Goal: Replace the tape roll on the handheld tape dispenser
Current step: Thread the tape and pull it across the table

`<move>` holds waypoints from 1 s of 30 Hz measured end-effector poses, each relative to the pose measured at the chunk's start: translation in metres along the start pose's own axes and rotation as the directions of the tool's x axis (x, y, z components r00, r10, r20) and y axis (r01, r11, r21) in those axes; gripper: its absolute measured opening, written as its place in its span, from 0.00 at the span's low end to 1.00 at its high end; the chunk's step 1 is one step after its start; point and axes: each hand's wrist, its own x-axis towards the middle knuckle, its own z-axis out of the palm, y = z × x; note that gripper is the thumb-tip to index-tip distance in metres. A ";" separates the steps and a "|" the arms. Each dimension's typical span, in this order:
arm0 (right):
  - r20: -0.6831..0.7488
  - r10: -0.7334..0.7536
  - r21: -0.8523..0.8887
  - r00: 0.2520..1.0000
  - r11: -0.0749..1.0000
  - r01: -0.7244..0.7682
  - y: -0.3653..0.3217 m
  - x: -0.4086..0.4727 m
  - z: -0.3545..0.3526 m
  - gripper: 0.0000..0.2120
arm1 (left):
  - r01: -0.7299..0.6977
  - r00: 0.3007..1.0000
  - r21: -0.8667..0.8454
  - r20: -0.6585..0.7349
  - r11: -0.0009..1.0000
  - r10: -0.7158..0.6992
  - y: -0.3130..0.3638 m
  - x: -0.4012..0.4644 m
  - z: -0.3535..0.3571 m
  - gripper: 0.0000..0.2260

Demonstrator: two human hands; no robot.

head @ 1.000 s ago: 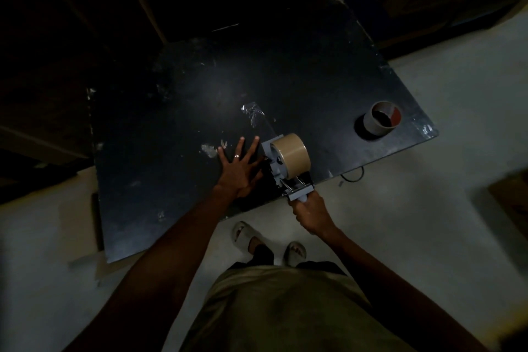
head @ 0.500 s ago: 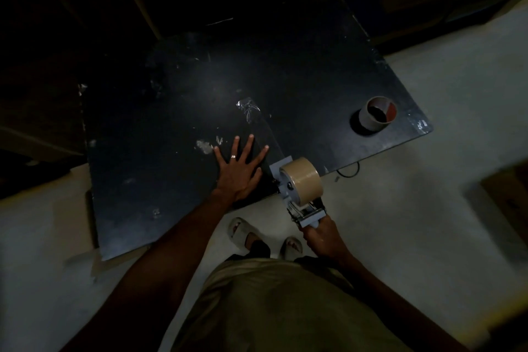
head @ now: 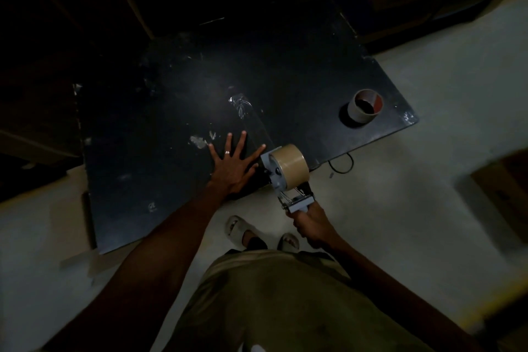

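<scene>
Head view, dim light. A black table point(head: 171, 94) stands on a pale floor point(head: 428, 208), seen from above.

Left hand point(head: 233, 167): palm down, fingers spread wide, pressed flat on the table near its front edge. A ring point(head: 227, 152) shows on one finger. The hand grips nothing.

Right hand point(head: 310, 224): fist wrapped around the handle of the dispenser point(head: 281, 177), below the table's front edge and over the floor. The handle itself is mostly hidden inside the fist.

The dispenser's grey frame sits at the table's front edge, just right of the left hand's thumb. A tan roll point(head: 291, 166) is mounted on its hub, full and wide. A clear strip point(head: 254, 123) of tape runs from the dispenser up and left across the table top to a crinkled, shiny end; it lies flat and passes just beside the left hand's fingertips. Whether the fingers touch it cannot be told.

A bare core point(head: 365, 106) stands on end near the table's right corner, well apart from the dispenser. Its inside shows a red patch.

Small pale scraps point(head: 198, 141) cling to the table left of the left hand.

A dark cord point(head: 341, 164) loops below the table edge, right of the dispenser.

Two feet in sandals point(head: 237, 230) show on the floor beneath the hands.
</scene>
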 end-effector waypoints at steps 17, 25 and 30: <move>-0.043 0.002 -0.138 0.999 0.990 -0.008 0.006 -0.019 -0.006 0.10 | 0.011 1.000 -0.030 0.022 0.999 -0.010 0.003 -0.001 -0.004 0.24; -0.042 0.003 -0.176 0.999 0.984 -0.010 0.002 -0.018 -0.008 0.11 | 0.012 1.000 -0.043 0.011 0.999 -0.011 0.001 0.001 0.000 0.24; -0.077 0.012 -0.252 0.997 0.967 -0.031 -0.001 -0.013 -0.009 0.07 | 0.015 0.999 -0.039 0.034 0.999 -0.014 0.000 0.003 -0.001 0.24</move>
